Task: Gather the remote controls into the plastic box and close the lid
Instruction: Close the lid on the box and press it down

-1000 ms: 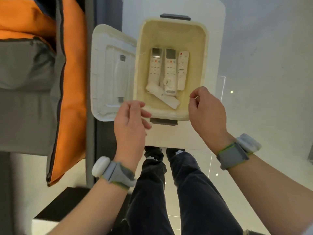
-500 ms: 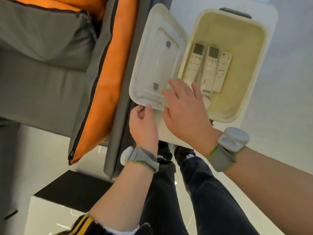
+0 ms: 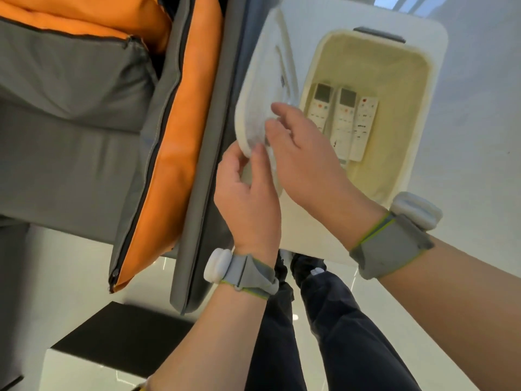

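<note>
A cream plastic box (image 3: 420,114) stands open on a white table. Three white remote controls (image 3: 342,122) lie side by side on its floor; my right hand hides the near part of the box. The white lid (image 3: 262,80) is tilted up on edge at the box's left side. My left hand (image 3: 248,193) pinches the lid's near corner from below. My right hand (image 3: 304,156) lies over the same corner, its fingers closed on the lid's inner face.
A grey and orange sofa cushion (image 3: 112,114) fills the left side, close against the lid. The white table (image 3: 462,122) extends to the right of the box. A black and white block (image 3: 112,342) sits low on the left by my dark trouser legs (image 3: 324,334).
Both hands moved from the box's near rim to the lid. The lid, lying flat beside the box, has been taken hold of and raised onto its edge. The view swung left.
</note>
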Tool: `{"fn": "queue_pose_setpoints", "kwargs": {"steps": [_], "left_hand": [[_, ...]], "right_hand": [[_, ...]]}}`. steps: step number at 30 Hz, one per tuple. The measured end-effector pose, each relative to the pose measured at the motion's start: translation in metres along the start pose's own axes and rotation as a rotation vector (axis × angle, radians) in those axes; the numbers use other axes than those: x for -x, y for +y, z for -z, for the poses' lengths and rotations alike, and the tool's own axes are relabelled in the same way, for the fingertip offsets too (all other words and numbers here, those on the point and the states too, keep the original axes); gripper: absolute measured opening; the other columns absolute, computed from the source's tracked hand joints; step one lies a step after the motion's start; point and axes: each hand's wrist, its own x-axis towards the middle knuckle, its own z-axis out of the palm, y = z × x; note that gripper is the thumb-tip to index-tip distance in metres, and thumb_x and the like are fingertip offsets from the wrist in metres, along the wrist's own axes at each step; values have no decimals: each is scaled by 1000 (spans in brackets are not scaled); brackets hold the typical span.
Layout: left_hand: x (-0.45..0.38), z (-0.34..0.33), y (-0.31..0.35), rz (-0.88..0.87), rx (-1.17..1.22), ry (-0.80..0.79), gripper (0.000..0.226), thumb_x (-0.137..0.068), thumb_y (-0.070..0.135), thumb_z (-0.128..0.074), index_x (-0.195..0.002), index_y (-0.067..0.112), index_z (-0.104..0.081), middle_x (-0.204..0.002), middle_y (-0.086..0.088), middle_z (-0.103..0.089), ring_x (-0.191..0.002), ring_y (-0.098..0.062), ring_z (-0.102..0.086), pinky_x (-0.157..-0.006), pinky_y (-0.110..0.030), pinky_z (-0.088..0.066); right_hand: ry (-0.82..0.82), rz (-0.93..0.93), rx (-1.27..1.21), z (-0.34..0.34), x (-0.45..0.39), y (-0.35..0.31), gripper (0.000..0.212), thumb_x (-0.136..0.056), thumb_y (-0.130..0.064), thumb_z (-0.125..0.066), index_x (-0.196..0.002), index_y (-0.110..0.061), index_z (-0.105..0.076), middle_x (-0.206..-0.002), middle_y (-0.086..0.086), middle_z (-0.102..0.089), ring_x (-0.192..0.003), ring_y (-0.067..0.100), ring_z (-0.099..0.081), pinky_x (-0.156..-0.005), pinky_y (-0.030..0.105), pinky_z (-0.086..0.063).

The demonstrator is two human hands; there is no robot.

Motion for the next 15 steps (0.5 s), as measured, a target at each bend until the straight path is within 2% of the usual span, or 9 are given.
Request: {"fn": "queue_pose_setpoints", "kwargs": {"steps": [2,4,7,9,10,12,14,15], "left_hand": [[5,-4,15,-116,-30,-75,27,-105,36,-61,-126,23,-72,-112,2,-77,-109,-23,-72,-94,-53,-60],[10,-7,29,-216,-75,-142,32,-105,32,-60,-133,20,-69,-117,1,-76,-113,-24,-71,-95,-50,-60],[17,-12,46,-375,-171,-217,34,-105,28,-63,-137,17,-68,-125,4,-73,-120,-19,-68,-99,-39,-58],[22,-12,53,-489,-250,-271,34,-103,27,-66,-135,15,-69,-126,2,-72,-120,-17,-67,-99,-35,-56],[27,-15,55,-558,-292,-321,35,-102,27,-68,-134,13,-70,-128,-1,-71,-122,-16,-66,-101,-36,-55],[38,-20,51,-700,-398,-415,37,-99,25,-72,-133,12,-72,-135,-6,-69,-125,-19,-64,-105,-39,-53],[47,-24,43,-799,-470,-490,37,-96,21,-75,-132,12,-72,-139,-8,-67,-127,-25,-63,-107,-43,-51],[47,-23,40,-831,-490,-519,37,-96,20,-76,-132,12,-73,-140,-9,-66,-127,-27,-62,-106,-45,-50]], "right_hand": [[11,-11,-149,13,-4,-10,50,-107,-40,-42,-156,-30,-43,-151,-4,-55,-138,11,-52,-117,40,-42],[-20,5,-284,30,-6,-14,46,-107,-32,-45,-152,-39,-48,-143,-6,-61,-129,11,-60,-111,40,-49],[1,-56,-583,61,-6,-12,38,-106,-16,-46,-131,-37,-65,-111,-2,-78,-94,17,-77,-86,38,-62],[55,-214,-765,77,-8,-11,29,-105,-21,-48,-126,-22,-68,-91,1,-79,-74,20,-76,-67,38,-61],[50,-287,-846,88,-8,-7,31,-104,-28,-49,-123,-15,-70,-86,4,-77,-73,22,-74,-66,37,-58],[-81,-353,-981,111,-8,4,42,-99,-40,-53,-122,-9,-71,-95,12,-72,-84,28,-70,-77,38,-58],[-214,-354,-996,132,-5,18,47,-99,-38,-57,-130,-5,-67,-106,16,-71,-94,30,-70,-85,42,-60],[-241,-353,-924,137,-5,22,45,-101,-33,-58,-134,-4,-64,-112,17,-72,-98,31,-72,-89,44,-61]]}}
